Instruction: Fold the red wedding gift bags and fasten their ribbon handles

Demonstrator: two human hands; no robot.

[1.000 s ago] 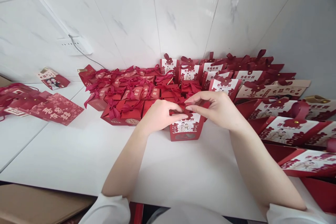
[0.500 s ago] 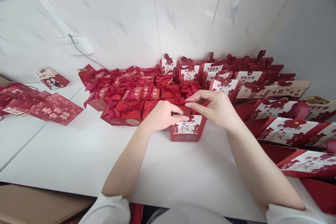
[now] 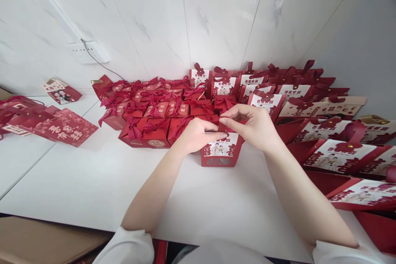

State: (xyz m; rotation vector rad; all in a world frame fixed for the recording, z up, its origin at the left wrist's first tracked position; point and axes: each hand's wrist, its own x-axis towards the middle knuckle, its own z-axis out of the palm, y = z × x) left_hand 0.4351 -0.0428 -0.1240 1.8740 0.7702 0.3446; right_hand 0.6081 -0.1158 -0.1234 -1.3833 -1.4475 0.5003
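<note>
A red gift box (image 3: 220,153) with a white picture panel stands upright on the white table (image 3: 93,181), just in front of me. Both my hands are at its top. My left hand (image 3: 195,135) is closed, fingers pinching the box's top flap from the left. My right hand (image 3: 253,126) pinches the same top edge from the right, thumb and forefinger together over the red closure. The fingertips of the two hands nearly touch above the box.
Several small red ribbon-tied boxes (image 3: 148,107) are packed behind the box. Rows of upright and lying red gift bags (image 3: 334,132) fill the right side. Flat red bags (image 3: 58,128) lie at the left. A wall socket with a cable (image 3: 93,53) is on the tiled wall.
My left hand has shifted a little right and up toward my right hand, closing the gap over the box top. The box stays in place.
</note>
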